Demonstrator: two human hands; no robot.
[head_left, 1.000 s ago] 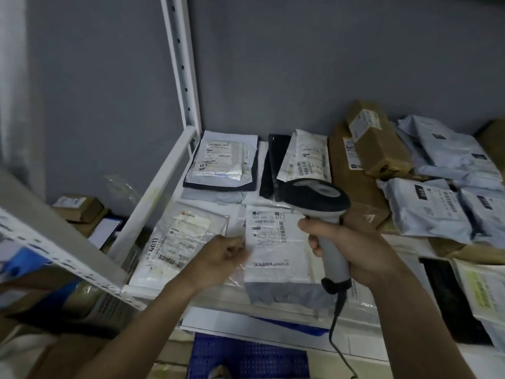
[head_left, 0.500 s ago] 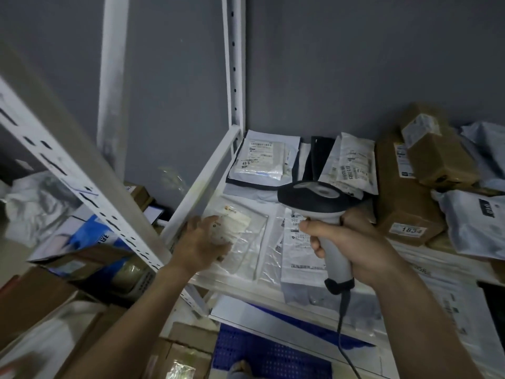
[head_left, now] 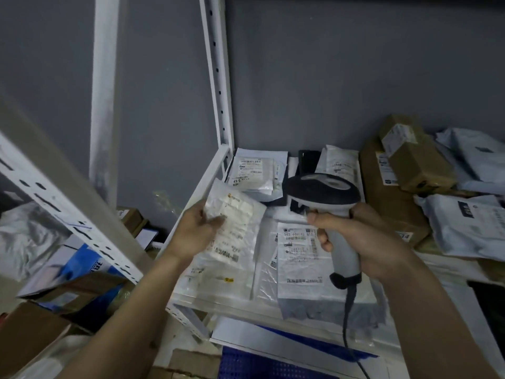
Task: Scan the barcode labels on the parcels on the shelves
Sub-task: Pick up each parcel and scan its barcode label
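Left hand (head_left: 195,231): grips a clear plastic parcel (head_left: 235,231) by its upper left edge, thumb across the front, lifting that end off the shelf (head_left: 207,181).
Right hand (head_left: 363,239): fingers wrapped round the grey handle of the barcode scanner (head_left: 322,192) (its dark head faces away from the camera, over the shelf); the cable (head_left: 348,318) hangs below.
Label of the held parcel: white, blurred, unreadable.
White parcel (head_left: 300,258): lies flat just right of the held parcel, label up, partly under the scanner.
Rear of shelf: a labelled pouch (head_left: 252,173) flat against the corner post.
Right side: brown cartons (head_left: 410,157) stacked beside grey mailer bags (head_left: 467,225).
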